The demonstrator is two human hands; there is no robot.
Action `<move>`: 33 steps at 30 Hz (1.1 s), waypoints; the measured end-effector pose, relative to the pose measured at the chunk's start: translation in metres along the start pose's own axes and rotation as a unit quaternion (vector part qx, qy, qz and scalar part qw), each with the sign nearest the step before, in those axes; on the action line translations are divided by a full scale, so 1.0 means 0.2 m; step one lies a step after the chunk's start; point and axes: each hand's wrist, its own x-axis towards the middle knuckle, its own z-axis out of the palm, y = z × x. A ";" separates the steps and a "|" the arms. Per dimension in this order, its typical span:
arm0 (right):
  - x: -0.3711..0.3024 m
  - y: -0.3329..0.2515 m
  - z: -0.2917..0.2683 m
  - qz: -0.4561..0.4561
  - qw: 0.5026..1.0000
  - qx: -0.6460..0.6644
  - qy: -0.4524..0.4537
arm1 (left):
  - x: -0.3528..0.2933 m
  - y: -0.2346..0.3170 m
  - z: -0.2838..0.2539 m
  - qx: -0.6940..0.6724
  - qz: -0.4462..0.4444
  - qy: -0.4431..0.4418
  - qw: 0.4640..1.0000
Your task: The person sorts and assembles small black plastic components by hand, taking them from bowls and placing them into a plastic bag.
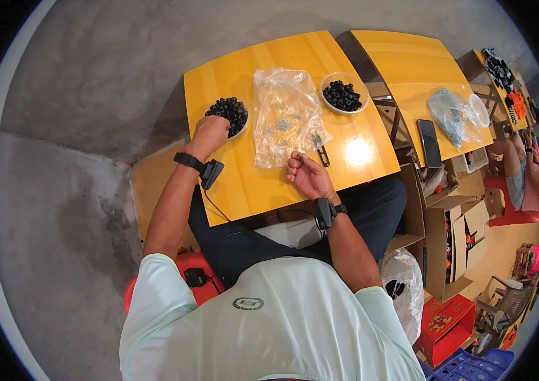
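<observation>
Overlapping the near rim of the left bowl (245,131) in the head view, the left hand (211,134) covered some black pieces (229,110); its fingertips were hidden, so their grip could not be told. The right hand (309,176) was palm up near the front edge of the worktop (234,187), fingers curled, any contents indiscernible. A clear plastic bag (285,95) lay between this bowl and a similarly filled right bowl (345,112), near a black tool (324,157).
</observation>
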 end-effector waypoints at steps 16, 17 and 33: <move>0.00 0.00 0.01 0.000 1.000 -0.001 0.011 | 0.04 -0.11 0.03 -0.101 0.047 -0.009 0.994; 0.00 0.01 0.01 -0.001 1.000 -0.002 0.012 | 0.04 -0.11 0.03 -0.126 0.055 0.001 0.991; 0.00 0.01 0.02 -0.011 0.996 -0.078 0.040 | -0.31 0.49 0.03 -0.655 -0.054 -0.117 0.744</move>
